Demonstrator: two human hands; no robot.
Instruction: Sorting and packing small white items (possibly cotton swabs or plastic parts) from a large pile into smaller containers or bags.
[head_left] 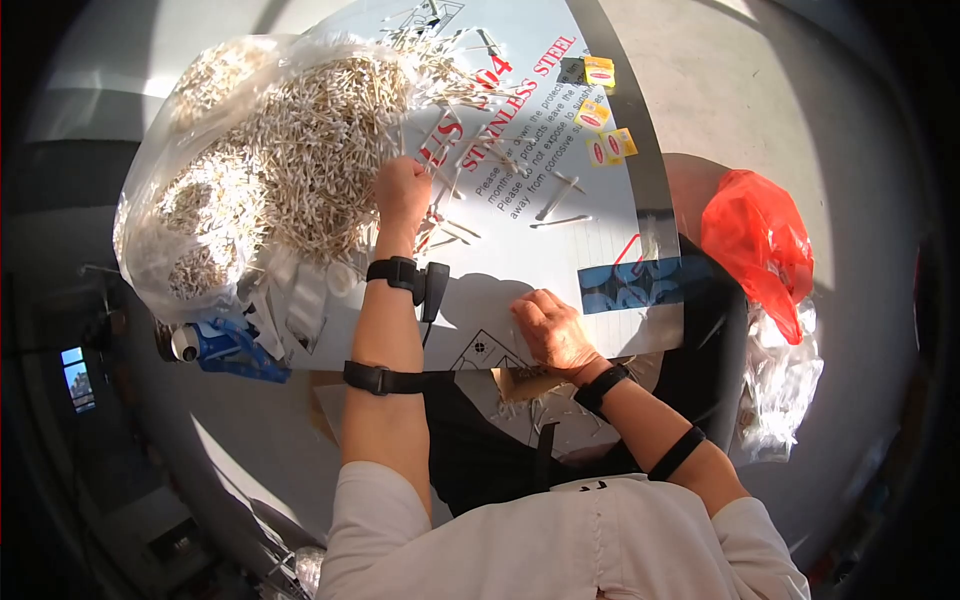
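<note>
A large heap of cotton swabs [330, 150] spills from a clear plastic bag [150, 215] on the left of the table. At the heap's right edge is my left hand [403, 195], its fingers closed; what they hold, if anything, is hidden. My right hand [553, 330] rests by the table's front edge, knuckles up and fingers curled in. Anything inside that hand cannot be made out. Loose cotton swabs [562, 220] lie on the white, printed sheet-covered tabletop [480, 295], between and beyond my hands.
Small yellow packets [605, 148] lie at the far right of the table, with a dark blue patterned strip [630, 285] nearer. A red plastic bag [757, 240] and clear plastic bags [780, 380] are beyond the right edge. A blue-and-white bottle [205, 342] is at the front left.
</note>
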